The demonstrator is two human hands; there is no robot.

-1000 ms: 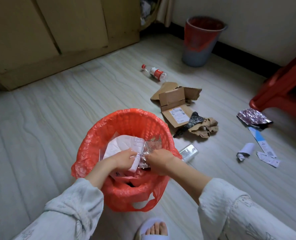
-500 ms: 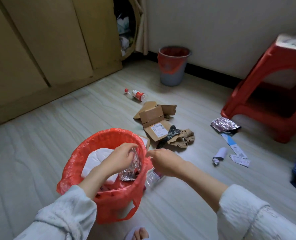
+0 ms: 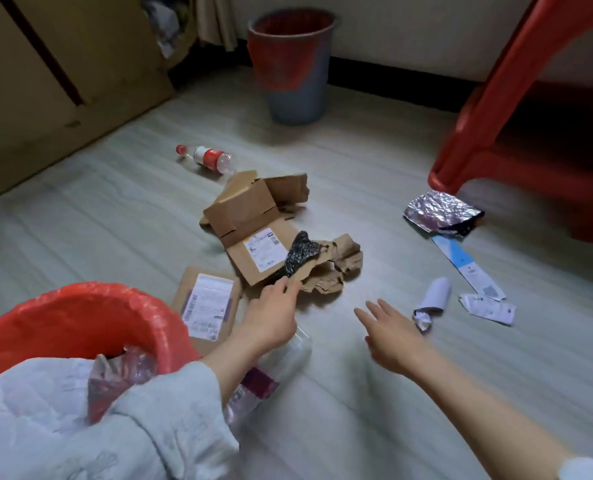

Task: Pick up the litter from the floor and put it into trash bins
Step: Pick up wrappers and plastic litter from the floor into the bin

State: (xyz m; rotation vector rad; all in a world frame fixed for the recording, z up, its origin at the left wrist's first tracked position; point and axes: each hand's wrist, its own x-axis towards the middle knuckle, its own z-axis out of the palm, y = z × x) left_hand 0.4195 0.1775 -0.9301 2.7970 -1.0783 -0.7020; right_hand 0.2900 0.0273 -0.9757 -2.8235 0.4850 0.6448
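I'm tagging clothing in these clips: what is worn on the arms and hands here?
Both hands, the left hand and the right hand, are bare: no gloves, and no rings or watch visible. The forearms are uncovered; pale, crinkled fabric sleeves with a faint printed pattern are pushed up toward the elbows.

A red plastic stool [image 3: 516, 109] stands at the right, one foot planted on the pale wood-grain floor [image 3: 374, 161] and its underside in shadow. A tan wooden cabinet [image 3: 63, 64] fills the upper left, a dark seam between its doors. A beige curtain [image 3: 215, 19] hangs by the white wall [image 3: 409, 29], above a dark baseboard [image 3: 392, 84]
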